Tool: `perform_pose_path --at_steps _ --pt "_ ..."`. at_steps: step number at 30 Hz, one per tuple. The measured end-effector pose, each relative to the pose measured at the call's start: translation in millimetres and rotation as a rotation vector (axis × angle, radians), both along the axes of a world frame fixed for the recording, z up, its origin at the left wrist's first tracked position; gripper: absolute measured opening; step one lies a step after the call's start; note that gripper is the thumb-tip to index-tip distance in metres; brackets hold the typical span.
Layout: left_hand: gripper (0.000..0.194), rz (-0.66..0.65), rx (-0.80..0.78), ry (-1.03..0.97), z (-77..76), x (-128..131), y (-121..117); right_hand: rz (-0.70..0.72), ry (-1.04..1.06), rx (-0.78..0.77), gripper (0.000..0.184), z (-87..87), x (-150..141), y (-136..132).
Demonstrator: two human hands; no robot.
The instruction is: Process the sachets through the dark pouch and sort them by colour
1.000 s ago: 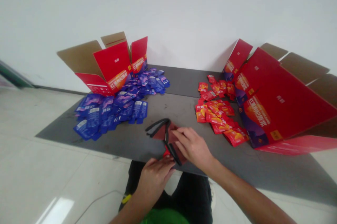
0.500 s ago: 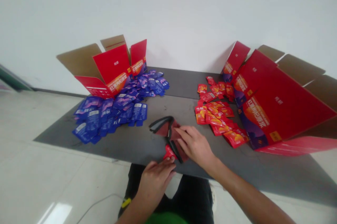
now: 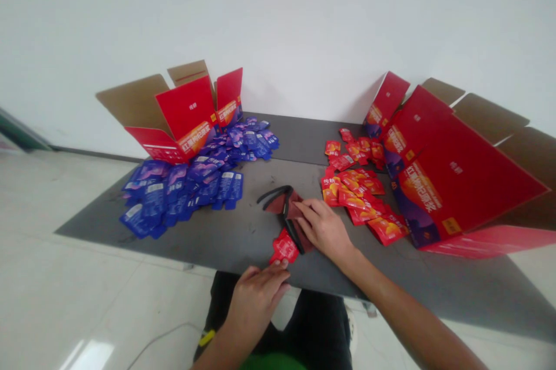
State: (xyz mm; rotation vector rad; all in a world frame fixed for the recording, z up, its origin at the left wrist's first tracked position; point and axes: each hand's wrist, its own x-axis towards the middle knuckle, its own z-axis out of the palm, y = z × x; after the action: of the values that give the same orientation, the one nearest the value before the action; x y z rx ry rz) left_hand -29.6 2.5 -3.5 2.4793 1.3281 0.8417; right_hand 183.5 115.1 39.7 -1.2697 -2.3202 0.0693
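Note:
My left hand [image 3: 259, 289] is at the table's front edge, its fingertips pressed together on the near end of a small red sachet [image 3: 285, 247]. The sachet lies on the grey table. Just beyond it, my right hand [image 3: 324, 228] pinches a black-rimmed item with see-through reddish-brown panels that looks like tinted glasses [image 3: 299, 238]. The glasses are tilted, one thin black arm pointing left, and their lower rim overlaps the sachet's far right edge. My right fingers cover part of a panel.
Many blue-purple sachets [image 3: 176, 190] are heaped on the left, before an open red carton [image 3: 186, 106]. Red-orange sachets [image 3: 358, 190] lie on the right, against larger open red cartons [image 3: 460, 167]. A white wall [image 3: 295, 28] stands behind the grey table [image 3: 260, 237].
My right hand has shifted the glasses slightly right and away from me, uncovering more of the red sachet. My left hand has stayed almost in place.

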Motion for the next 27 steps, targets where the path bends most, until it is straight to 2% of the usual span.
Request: perform_pose_path --at_steps 3,5,7,10,14,16,19,23,25,27 --pt "0.022 0.033 -0.034 0.069 0.3 1 -1 0.182 0.02 -0.058 0.037 -4.3 -23 -36" --pt "0.023 0.04 -0.057 0.087 1.5 1 -1 0.233 0.023 -0.096 0.035 -11.9 -28 -47" --pt "0.02 0.016 -0.055 0.06 2.4 1 -1 0.176 0.029 -0.101 0.034 -19.3 -24 -40" --pt "0.021 -0.015 -0.028 0.009 1.6 0 0 0.047 -0.018 -0.07 0.032 -23.0 -4 -9" --pt "0.02 -0.013 -0.031 -0.016 -1.9 -1 1 -0.049 -0.104 -0.025 0.028 -9.9 18 23" --pt "0.019 -0.009 -0.027 -0.023 -2.4 -1 1 -0.062 -0.074 0.005 0.03 -0.4 17 20" --pt "0.021 -0.002 -0.033 -0.005 -0.3 0 0 0.017 0.012 0.017 0.035 6.6 0 -8" --pt "0.018 0.033 -0.083 0.07 3.4 0 0 0.22 0.016 -0.066 0.036 -5.5 -24 -43" --pt "0.018 0.019 -0.08 0.063 3.5 0 0 0.205 0.031 -0.081 0.035 -14.9 -24 -40" --pt "0.02 -0.003 -0.054 0.035 2.4 0 1 0.123 0.024 -0.073 0.034 -21.0 -15 -23"
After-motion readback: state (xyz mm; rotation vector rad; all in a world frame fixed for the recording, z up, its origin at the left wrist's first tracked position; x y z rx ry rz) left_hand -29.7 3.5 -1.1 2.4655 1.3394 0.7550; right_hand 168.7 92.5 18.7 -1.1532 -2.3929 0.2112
